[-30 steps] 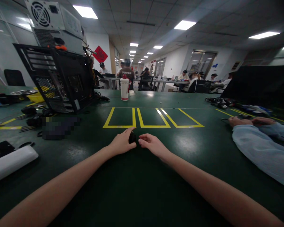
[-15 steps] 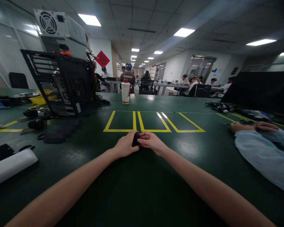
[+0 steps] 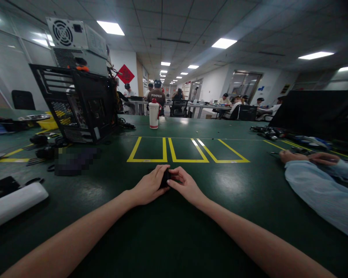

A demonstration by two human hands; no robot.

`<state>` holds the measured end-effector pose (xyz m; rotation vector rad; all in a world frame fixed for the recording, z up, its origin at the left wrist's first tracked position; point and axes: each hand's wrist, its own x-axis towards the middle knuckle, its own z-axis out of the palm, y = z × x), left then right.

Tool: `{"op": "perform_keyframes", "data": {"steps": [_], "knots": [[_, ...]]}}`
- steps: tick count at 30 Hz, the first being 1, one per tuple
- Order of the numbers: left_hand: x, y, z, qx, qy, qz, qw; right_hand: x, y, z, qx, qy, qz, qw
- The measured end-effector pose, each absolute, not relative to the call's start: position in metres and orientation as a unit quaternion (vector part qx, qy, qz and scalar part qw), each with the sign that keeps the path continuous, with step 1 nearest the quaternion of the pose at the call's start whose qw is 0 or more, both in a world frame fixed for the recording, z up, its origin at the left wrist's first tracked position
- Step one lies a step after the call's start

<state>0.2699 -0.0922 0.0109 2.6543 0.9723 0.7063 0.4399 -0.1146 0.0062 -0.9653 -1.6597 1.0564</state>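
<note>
A small black object (image 3: 165, 178) is between my two hands, just above or on the green table; its kind is too dark to make out. My left hand (image 3: 149, 184) is closed around its left side, the thumb below and the fingers over the top. From the other side, my right hand (image 3: 186, 185) pinches its right edge between thumb and fingertips. The palms hide part of the object. Beyond my hands, yellow tape outlines (image 3: 147, 160) mark the tabletop.
At the left stands an open black computer case (image 3: 75, 104) with power supplies (image 3: 75, 36) on top. A white cup (image 3: 154, 115) is further back. On the right, a co-worker's sleeved arm (image 3: 315, 185) rests by cables (image 3: 265, 132). A white rounded object (image 3: 20, 202) lies front left.
Both hands have come slightly closer to me with the black object between them. My left fingers lie further over its top. The co-worker's hands have shifted a little.
</note>
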Motion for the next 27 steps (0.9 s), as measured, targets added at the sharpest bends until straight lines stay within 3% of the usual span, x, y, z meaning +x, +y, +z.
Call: {"op": "perform_keyframes", "data": {"steps": [10,27], "knots": [[0.2703,-0.0917,0.0089,0.906,0.335,0.238,0.101,0.4420,-0.1076,0.0037,-0.392,-0.638,0.485,0.452],[0.2701,-0.0930,0.0106,0.904,0.340,0.235,0.113,0.4410,-0.1083,0.0045,-0.397,-0.640,0.465,0.466]]}}
